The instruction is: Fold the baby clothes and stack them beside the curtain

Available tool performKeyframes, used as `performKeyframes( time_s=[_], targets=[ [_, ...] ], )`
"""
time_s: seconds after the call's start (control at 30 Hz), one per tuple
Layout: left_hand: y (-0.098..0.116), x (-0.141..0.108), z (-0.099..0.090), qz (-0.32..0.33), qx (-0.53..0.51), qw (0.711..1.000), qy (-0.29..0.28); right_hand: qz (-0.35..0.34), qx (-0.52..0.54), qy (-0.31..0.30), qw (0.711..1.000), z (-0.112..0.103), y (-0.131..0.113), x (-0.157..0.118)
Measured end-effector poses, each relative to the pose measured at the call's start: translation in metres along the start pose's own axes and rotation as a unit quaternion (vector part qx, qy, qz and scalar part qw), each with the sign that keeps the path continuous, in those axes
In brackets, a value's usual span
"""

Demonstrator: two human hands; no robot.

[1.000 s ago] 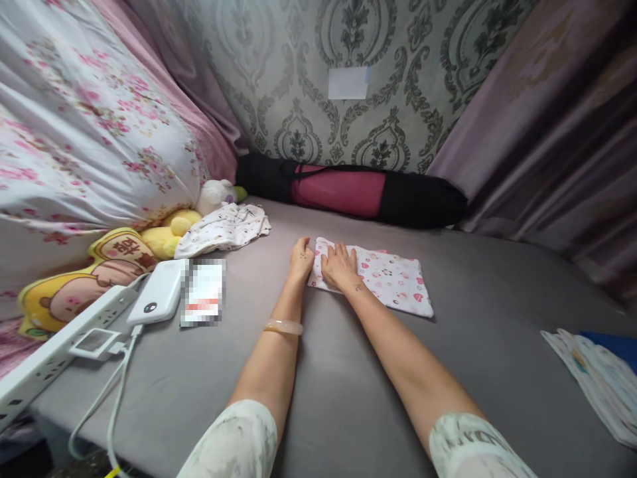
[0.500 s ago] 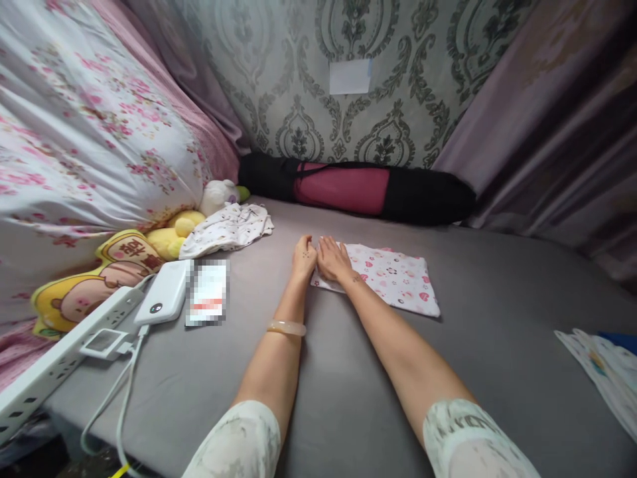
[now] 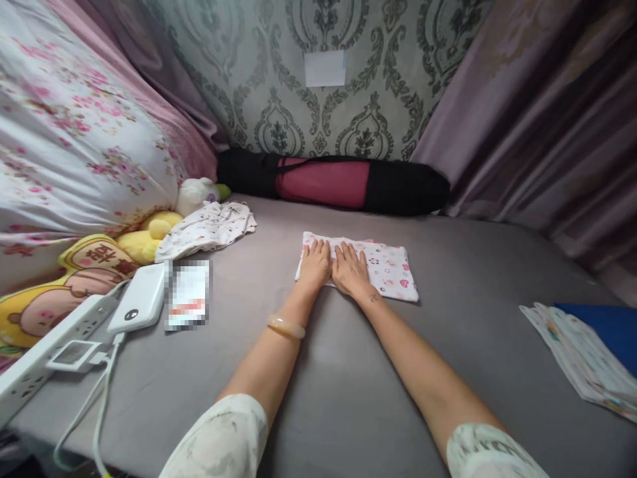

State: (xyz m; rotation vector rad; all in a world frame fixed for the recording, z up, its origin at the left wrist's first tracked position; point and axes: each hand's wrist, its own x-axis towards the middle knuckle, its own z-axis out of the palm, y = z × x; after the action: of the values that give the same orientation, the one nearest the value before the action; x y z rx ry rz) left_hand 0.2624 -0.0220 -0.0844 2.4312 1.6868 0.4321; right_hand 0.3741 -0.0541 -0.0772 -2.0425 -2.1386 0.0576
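Note:
A white cloth with pink and red prints [image 3: 393,269] lies folded into a flat rectangle on the grey bed sheet [image 3: 338,372]. My left hand [image 3: 315,265] rests flat on its left end, fingers stretched out and pointing away from me. Close beside it, my right hand [image 3: 350,267] also lies flat on the cloth, its fingers slightly spread. Both palms face down, so they cover part of the print. A pale bangle [image 3: 286,326] sits on my left forearm.
A black and red long bag [image 3: 323,180] lies along the wall. To the left are a crumpled white garment [image 3: 206,229], plush toys [image 3: 149,236], a white power bank [image 3: 139,299], cables and a power strip [image 3: 60,355]. Folded cloths [image 3: 582,355] lie at the right beside something blue [image 3: 604,328].
My left hand has gone from curled at the cloth's left edge to flat on top of it. The right hand remains flat on the cloth. The view has swung slightly right.

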Motion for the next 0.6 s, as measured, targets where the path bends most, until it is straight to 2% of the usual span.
performKeyframes(
  time_s=[0.2, 0.33, 0.5, 0.6],
  targets=[
    [0.005, -0.001, -0.002, 0.008, 0.033, 0.999, 0.028, -0.002, 0.025, -0.002, 1.0, -0.004, 0.004, 0.0],
    [0.016, -0.001, 0.0, 0.056, 0.043, 0.995, 0.071, 0.022, 0.013, 0.03, 0.999, -0.011, 0.022, -0.001],
    [0.017, 0.001, 0.01, 0.037, 0.05, 0.998, 0.004, 0.042, -0.004, 0.025, 0.999, -0.004, 0.037, -0.001],
    [0.016, 0.001, 0.011, 0.03, 0.064, 0.997, -0.005, 0.042, -0.007, 0.027, 0.999, 0.0, 0.037, -0.001]
  ],
)
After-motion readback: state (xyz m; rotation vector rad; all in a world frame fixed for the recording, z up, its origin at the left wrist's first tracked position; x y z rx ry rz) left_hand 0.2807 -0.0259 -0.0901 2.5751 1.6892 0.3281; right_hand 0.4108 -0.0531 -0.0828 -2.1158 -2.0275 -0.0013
